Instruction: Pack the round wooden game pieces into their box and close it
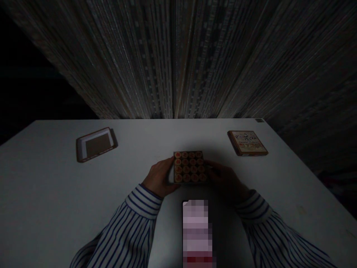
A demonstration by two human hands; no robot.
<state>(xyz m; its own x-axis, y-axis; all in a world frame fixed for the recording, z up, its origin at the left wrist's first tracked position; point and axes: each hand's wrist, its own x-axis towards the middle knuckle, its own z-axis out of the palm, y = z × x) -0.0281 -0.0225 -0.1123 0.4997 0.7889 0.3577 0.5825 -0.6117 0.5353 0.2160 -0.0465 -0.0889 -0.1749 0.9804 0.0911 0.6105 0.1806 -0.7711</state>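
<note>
While I am holding the box (190, 182) of round, red-marked pieces (186, 169) around the middle of the white table (61, 201), my left hand (161, 177) is gripping its left side and my right hand (225, 180) is grasping its right. A lit phone (196, 230) is lying nearer me.

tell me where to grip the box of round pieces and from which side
The box is probably best gripped by its opposite side walls, from left and right, as the left hand and right hand do. It is squarish with straight edges, and round pieces fill its top, so gripping there could disturb them.
</note>
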